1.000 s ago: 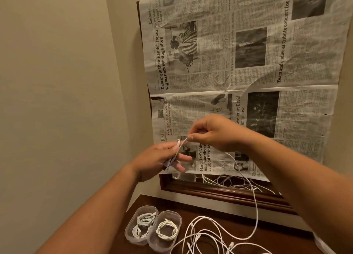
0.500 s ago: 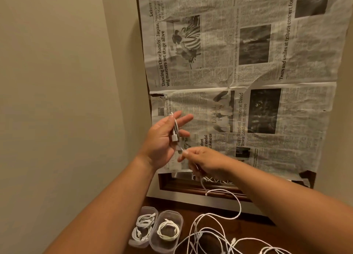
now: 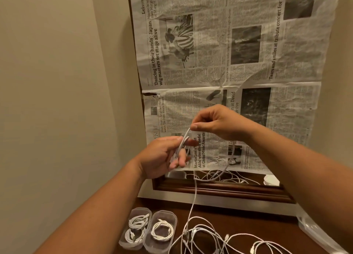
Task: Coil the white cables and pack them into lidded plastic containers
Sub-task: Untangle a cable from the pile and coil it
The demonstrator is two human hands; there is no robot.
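Observation:
My left hand (image 3: 164,156) holds the plug end and first loops of a white cable (image 3: 194,194) between its fingers. My right hand (image 3: 215,124), just above and to the right, pinches the same cable and holds a loop over the left hand. The cable's free length hangs down to a tangled pile of white cables (image 3: 215,236) on the dark wooden table (image 3: 248,217). Two clear plastic containers stand without lids at the table's left: the left container (image 3: 133,244) and the right container (image 3: 172,218), each with coiled white cables inside.
A framed mirror (image 3: 219,191) covered with newspaper (image 3: 219,62) leans against the wall behind the table; its bare lower strip reflects cables. A clear plastic piece (image 3: 317,232) lies at the table's right edge. A beige wall closes the left side.
My right hand has risen from below the left hand to above it, bringing a fresh loop of cable up. My left hand has dropped lower and turned.

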